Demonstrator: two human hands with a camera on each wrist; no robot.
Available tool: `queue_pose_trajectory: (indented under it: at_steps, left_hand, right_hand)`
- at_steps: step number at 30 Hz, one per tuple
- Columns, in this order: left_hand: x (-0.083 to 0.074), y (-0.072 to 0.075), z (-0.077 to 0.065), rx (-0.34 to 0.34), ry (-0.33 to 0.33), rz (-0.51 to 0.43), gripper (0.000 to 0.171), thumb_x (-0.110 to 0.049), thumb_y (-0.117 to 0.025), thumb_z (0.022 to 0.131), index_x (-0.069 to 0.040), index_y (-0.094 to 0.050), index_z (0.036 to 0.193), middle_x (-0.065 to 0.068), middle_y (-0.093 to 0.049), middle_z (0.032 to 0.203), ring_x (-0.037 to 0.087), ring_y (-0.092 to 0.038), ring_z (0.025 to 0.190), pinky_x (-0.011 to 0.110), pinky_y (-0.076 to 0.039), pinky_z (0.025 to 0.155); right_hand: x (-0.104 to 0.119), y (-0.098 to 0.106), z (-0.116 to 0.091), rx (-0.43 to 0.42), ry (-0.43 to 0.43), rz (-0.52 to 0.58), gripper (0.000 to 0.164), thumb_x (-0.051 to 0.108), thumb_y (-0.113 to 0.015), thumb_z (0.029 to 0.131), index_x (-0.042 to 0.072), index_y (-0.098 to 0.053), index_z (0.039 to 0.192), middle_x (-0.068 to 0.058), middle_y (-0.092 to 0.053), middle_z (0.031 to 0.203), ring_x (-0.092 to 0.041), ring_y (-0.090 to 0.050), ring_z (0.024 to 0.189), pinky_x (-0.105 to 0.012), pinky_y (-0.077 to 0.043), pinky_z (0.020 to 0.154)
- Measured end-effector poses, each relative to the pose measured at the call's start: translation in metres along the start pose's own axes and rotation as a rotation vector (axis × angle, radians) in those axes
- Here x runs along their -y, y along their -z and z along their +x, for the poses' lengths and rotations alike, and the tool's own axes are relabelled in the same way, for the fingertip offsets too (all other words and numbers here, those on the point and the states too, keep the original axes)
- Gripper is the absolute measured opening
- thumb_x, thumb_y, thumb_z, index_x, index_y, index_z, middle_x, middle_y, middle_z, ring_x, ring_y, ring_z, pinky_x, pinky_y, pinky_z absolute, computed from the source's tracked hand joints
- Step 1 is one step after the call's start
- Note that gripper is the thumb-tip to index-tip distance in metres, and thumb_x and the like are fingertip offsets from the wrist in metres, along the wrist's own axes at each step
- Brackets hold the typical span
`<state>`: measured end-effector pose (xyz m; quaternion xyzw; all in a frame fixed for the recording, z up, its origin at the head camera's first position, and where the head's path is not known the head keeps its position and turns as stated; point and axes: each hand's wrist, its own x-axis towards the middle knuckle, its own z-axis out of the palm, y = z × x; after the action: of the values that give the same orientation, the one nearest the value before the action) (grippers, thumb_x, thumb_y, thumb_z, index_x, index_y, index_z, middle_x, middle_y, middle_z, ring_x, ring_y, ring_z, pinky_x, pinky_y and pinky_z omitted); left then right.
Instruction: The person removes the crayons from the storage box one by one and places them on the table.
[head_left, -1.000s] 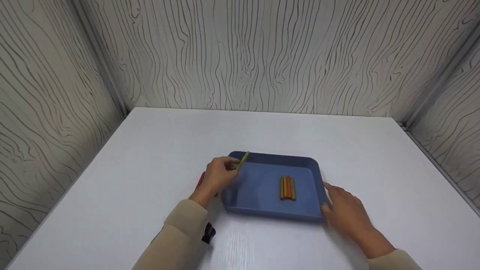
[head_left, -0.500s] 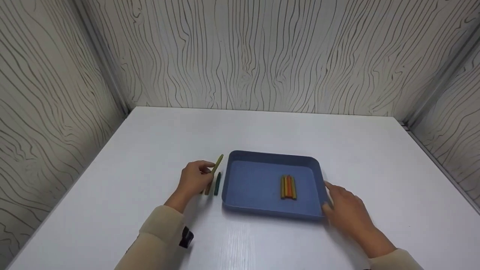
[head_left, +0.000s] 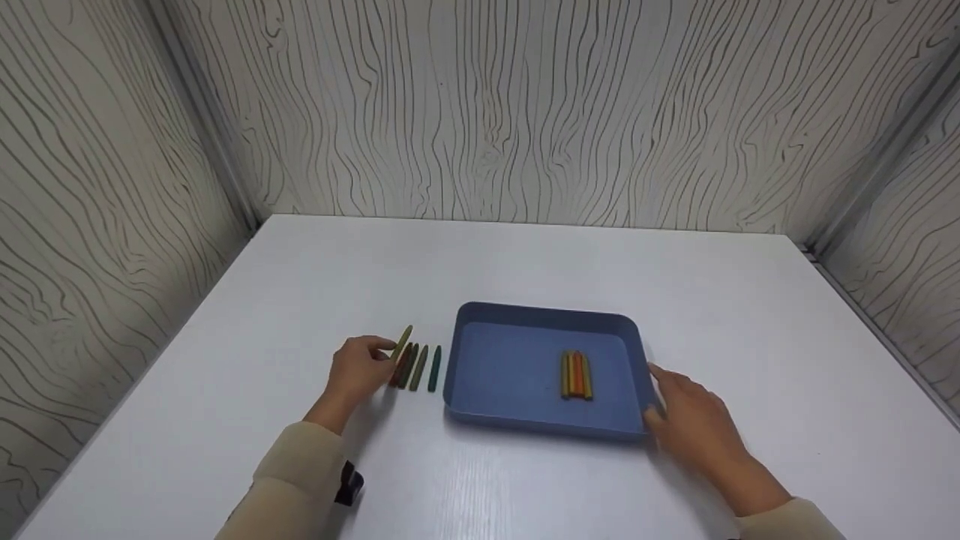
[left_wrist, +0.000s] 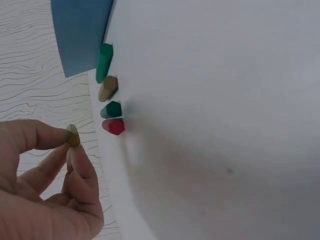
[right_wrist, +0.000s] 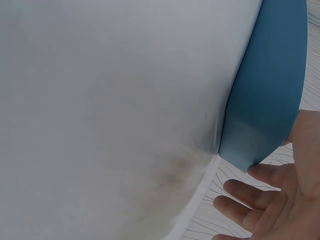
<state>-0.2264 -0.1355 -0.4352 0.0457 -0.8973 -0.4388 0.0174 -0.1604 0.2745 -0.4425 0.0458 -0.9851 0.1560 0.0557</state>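
Note:
My left hand (head_left: 358, 369) pinches an olive-yellow crayon (head_left: 403, 341) between thumb and fingers, just above the table and left of a row of crayons (head_left: 417, 367). In the left wrist view the held crayon's tip (left_wrist: 73, 135) shows between my fingertips, with a red (left_wrist: 114, 126), a dark green (left_wrist: 112, 109), an olive (left_wrist: 107, 88) and a green crayon (left_wrist: 104, 62) lying side by side. A blue tray (head_left: 525, 420) holds several yellow and orange crayons (head_left: 575, 374). My right hand (head_left: 686, 420) rests with straight fingers against the tray's right rim (right_wrist: 265, 100).
The white table (head_left: 525, 255) is boxed in by wood-grain walls (head_left: 487, 112) at the back and on both sides. A dark strap (head_left: 349, 482) shows on my left sleeve.
My left hand has carried the olive-yellow crayon from over the tray's left corner leftward and down to the row on the table. The right hand and tray have stayed put.

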Motion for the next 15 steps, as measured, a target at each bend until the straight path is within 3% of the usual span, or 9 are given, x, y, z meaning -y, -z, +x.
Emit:
queue_pose_trajectory:
  at_steps: [15]
  left_hand:
    - [0.013,-0.002,0.0,0.045,0.123,0.042,0.029,-0.014,-0.063,0.089,0.004,-0.065,0.111,0.016,-0.064,0.103,0.028,-0.061,0.092,0.043,-0.049,0.082]
  right_hand:
    - [-0.001,0.0,0.0,-0.001,0.011,0.002,0.057,0.014,-0.056,0.089,-0.005,-0.039,0.14,-0.031,-0.046,0.132,-0.049,-0.041,0.121,-0.061,-0.027,0.098]
